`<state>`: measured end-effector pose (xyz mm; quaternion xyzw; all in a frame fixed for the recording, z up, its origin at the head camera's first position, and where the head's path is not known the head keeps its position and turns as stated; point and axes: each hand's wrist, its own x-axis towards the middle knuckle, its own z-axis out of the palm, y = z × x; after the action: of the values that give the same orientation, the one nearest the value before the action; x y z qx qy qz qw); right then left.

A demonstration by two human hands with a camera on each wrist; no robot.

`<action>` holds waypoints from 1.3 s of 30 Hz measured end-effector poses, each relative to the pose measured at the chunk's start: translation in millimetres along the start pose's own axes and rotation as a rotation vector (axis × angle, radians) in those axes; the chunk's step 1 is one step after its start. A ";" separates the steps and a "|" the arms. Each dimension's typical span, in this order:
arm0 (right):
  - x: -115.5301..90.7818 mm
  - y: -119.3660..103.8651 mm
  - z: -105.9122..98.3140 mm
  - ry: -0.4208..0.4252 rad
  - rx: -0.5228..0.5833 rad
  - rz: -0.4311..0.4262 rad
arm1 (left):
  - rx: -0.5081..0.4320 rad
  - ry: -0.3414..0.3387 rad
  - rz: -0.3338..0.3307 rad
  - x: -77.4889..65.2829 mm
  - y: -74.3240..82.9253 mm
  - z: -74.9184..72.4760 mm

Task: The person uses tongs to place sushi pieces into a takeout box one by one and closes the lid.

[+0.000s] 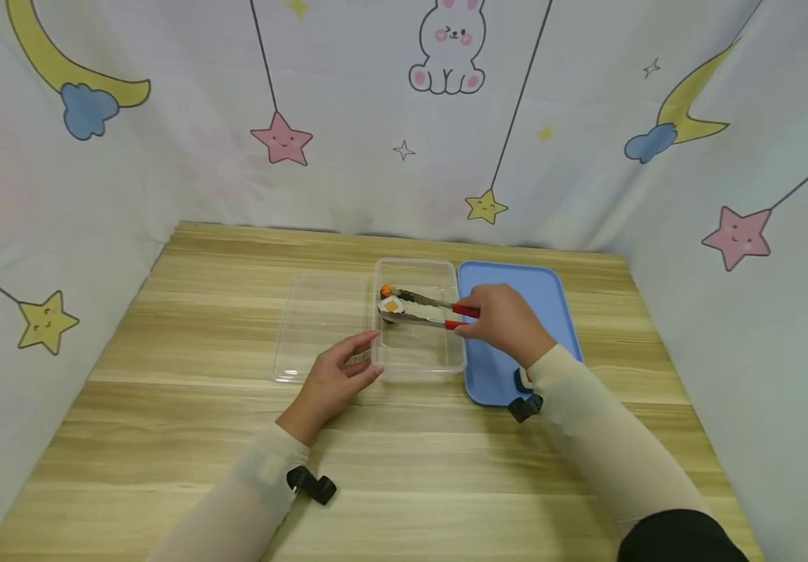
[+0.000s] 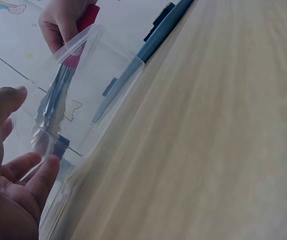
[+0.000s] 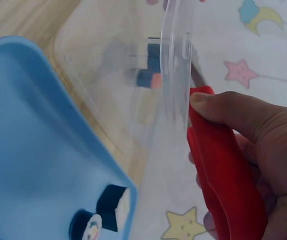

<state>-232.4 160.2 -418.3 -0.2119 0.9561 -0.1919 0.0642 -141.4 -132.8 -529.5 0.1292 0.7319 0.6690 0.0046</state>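
My right hand (image 1: 505, 320) grips metal tongs by their red handles (image 3: 218, 165), reaching over the right wall of a clear plastic container (image 1: 421, 368). Inside, near the left wall, the tong tips lie on either side of a sushi roll piece (image 1: 392, 305), white with an orange centre. A second piece with an orange top (image 1: 386, 290) sits just behind it, beside the far tong tip. My left hand (image 1: 333, 382) is at the container's left wall, fingers extended and spread, fingertips right at the rim. In the left wrist view the tongs (image 2: 56, 100) show through the clear plastic.
A blue tray (image 1: 509, 281) stands against the container's right side. Two dark-wrapped sushi pieces (image 3: 114, 206) lie on it near one edge, partly hidden by my right arm in the head view. A clear lid (image 1: 319, 312) lies flat left of the container. Printed curtains surround the wooden table (image 1: 404, 468).
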 end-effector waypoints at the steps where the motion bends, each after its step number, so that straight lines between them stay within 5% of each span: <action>1: 1.7 -1.4 -0.4 -0.004 -0.010 -0.001 | 0.001 0.001 0.001 0.2 0.2 -0.2; 13: 11.8 -11.8 -5.0 -0.063 -0.128 -0.015 | 0.002 0.001 -0.005 0.4 -1.1 -0.9; 32: 7.0 -14.4 -2.6 -0.075 -0.105 0.068 | 0.003 -0.013 -0.006 -0.4 0.5 0.6; 39: 2.8 -9.4 -4.4 -0.038 -0.112 0.006 | 0.005 -0.009 -0.003 -0.8 0.0 0.0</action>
<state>-232.2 152.6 -410.7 -0.2157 0.9646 -0.1339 0.0709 -140.7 -132.9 -529.6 0.1311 0.7336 0.6667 0.0084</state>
